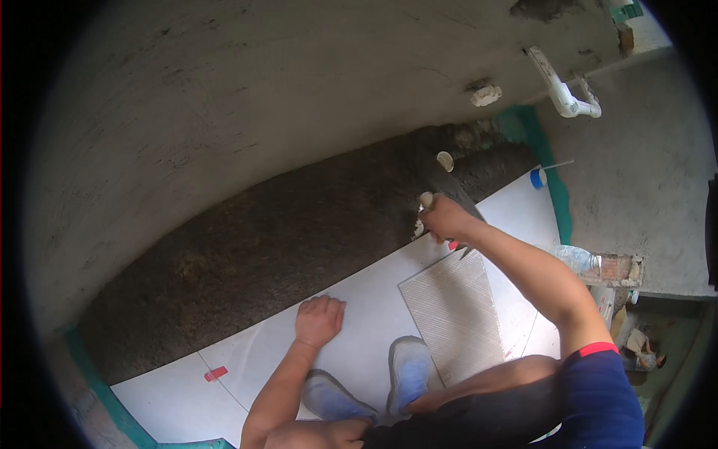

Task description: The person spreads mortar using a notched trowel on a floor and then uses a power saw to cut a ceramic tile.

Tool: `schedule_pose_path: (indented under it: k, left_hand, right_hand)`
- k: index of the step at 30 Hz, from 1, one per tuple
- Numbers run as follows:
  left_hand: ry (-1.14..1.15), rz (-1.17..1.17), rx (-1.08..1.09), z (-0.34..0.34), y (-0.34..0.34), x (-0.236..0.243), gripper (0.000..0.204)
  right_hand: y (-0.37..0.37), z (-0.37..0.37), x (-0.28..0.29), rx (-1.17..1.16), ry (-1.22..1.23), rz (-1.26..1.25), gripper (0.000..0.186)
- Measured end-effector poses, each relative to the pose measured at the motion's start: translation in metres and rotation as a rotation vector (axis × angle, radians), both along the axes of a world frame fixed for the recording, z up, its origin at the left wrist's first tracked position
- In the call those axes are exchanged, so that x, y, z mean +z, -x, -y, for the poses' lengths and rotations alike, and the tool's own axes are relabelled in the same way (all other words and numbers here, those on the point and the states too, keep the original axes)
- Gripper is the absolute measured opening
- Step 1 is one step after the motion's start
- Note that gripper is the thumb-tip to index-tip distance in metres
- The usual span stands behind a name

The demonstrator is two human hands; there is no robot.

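1. I see the right hand (447, 220) at the dark mortar strip (299, 239), its fingers clamped on the pale handle of a flat-bladed trowel (426, 200); the wrist partly covers the blade.
2. The left hand (320, 320) rests at the edge of the white floor tiles (366, 292), beside the mortar. Its fingers are bent with the tips hidden, so I cannot tell whether they grip anything.
3. Below the right forearm I have a ridged grey panel (456, 322) lying on the tiles, just beside the shoes (410, 367).
4. A red clip (216, 373) sits over a tile joint, left of the left hand.
5. Beyond the trowel, I see a pipe stub (446, 160) in the dark strip and a white elbow pipe (570, 103) at the grey wall (299, 90).
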State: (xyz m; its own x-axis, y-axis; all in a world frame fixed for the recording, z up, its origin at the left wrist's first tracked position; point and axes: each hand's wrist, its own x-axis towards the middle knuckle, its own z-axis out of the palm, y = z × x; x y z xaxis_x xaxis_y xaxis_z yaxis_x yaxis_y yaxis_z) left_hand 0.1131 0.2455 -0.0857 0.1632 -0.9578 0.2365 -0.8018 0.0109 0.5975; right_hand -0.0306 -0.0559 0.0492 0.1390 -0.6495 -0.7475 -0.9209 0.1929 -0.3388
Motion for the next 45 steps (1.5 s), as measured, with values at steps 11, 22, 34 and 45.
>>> schedule_pose_path:
  k: [11,22,34,45]
  left_hand:
    - [-0.023,0.049,-0.02,-0.002,-0.001,-0.003,0.02]
    - [-0.035,0.038,-0.034,-0.005,0.001,0.0,0.019]
    - [-0.027,-0.059,-0.014,-0.016,-0.005,0.001,0.013]
    - [-0.082,0.322,1.217,-0.233,-0.166,0.029,0.029]
  right_hand:
    - [-0.014,-0.022,-0.015,-0.294,-0.149,0.297,0.016]
    - [-0.021,-0.08,-0.015,-0.182,-0.201,0.235,0.02]
    - [-0.001,-0.082,0.027,0.104,-0.061,-0.001,0.029]
    - [-0.093,-0.131,0.05,1.114,0.51,0.15,0.042]
